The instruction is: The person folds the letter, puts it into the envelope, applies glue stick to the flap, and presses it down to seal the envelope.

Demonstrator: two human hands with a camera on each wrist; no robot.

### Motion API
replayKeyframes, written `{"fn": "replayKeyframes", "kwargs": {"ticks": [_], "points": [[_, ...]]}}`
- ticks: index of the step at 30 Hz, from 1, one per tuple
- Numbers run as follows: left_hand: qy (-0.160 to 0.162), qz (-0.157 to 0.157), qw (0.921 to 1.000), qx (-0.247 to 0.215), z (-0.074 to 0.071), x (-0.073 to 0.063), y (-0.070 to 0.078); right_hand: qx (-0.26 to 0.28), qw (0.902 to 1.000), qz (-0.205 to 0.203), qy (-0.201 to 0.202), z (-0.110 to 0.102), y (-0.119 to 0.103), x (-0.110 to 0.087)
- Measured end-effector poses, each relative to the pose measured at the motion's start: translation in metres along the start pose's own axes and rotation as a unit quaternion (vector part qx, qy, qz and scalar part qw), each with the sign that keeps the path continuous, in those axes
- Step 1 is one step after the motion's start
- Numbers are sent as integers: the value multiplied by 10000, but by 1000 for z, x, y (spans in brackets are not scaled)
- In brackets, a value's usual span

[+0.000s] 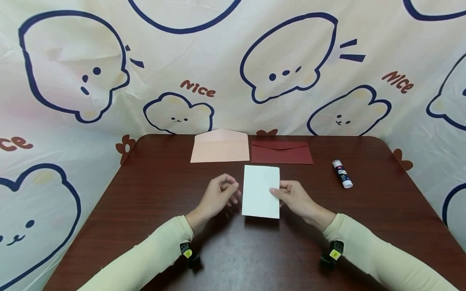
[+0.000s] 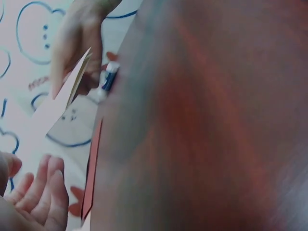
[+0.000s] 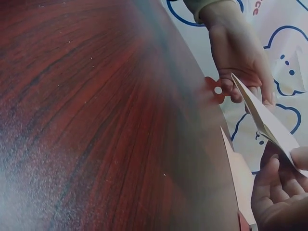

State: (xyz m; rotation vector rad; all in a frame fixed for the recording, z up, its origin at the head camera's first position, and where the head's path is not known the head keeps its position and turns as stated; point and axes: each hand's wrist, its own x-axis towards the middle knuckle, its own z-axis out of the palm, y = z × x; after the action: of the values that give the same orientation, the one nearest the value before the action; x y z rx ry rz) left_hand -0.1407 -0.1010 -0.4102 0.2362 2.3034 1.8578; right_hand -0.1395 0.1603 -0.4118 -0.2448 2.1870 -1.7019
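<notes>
My right hand (image 1: 296, 200) pinches a folded white sheet of paper (image 1: 260, 192) by its right edge, thumb on the front face. The sheet is held above the table, its shadow just below it. Layered edges of the folded paper (image 3: 264, 120) show in the right wrist view. Just left of the sheet is my left hand (image 1: 218, 194), its fingers loosely bent and holding nothing. In the left wrist view the left hand's fingers (image 2: 54, 190) stand apart from the paper (image 2: 57, 108).
At the table's back edge lie a pale pink envelope (image 1: 221, 150) with its flap up and a dark red envelope (image 1: 281, 155) with its flap down. A glue stick (image 1: 342, 174) lies to the right on the brown wooden table (image 1: 145, 194). Behind hangs a patterned cloth (image 1: 225, 52).
</notes>
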Motion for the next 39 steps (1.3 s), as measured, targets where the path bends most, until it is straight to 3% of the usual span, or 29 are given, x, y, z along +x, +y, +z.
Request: {"fn": "replayKeyframes", "kwargs": {"ticks": [6, 10, 13, 22, 30, 39], "points": [[813, -203, 9957, 392, -24, 18, -2, 48, 9999, -133, -74, -2, 0, 0], [1138, -384, 9899, 749, -39, 30, -5, 97, 9997, -168, -129, -3, 0, -1], [1327, -717, 9834, 1008, -51, 40, -7, 118, 9997, -155, -127, -3, 0, -1], [1780, -1729, 9534, 1715, -83, 68, -13, 137, 9996, -168, -166, -2, 0, 0], [2077, -2070, 9281, 2293, -105, 86, -22, 95, 9998, -81, -150, -3, 3, 4], [2283, -2327, 9013, 2851, -119, 102, -28, 139, 9997, 195, -103, -7, 9, 9]]}}
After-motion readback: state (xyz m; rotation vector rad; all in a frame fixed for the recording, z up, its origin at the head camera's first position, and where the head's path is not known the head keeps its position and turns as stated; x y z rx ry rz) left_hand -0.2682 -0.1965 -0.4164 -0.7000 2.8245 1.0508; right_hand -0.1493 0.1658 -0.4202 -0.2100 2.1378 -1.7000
